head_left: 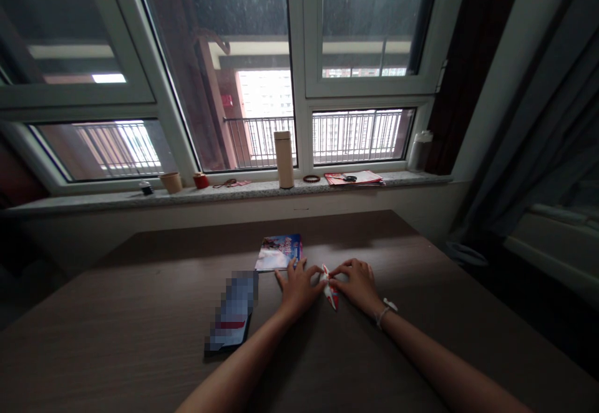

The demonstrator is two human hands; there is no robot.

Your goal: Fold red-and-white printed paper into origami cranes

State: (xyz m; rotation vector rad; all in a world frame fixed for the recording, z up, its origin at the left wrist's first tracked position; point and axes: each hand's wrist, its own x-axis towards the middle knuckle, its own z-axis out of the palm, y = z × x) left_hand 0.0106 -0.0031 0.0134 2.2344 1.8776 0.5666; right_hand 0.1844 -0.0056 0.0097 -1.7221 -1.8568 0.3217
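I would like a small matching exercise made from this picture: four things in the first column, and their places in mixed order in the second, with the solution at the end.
Things:
1. folded paper
2. beige bottle
3. pale bracelet
4. blue printed paper

Places:
A. upright on the windowsill
B. around the right wrist
C. flat on the table, on the far side of the left hand
D. pinched by the left hand and the right hand

Pairs: 1-D, 2-A, 3-B, 4-C
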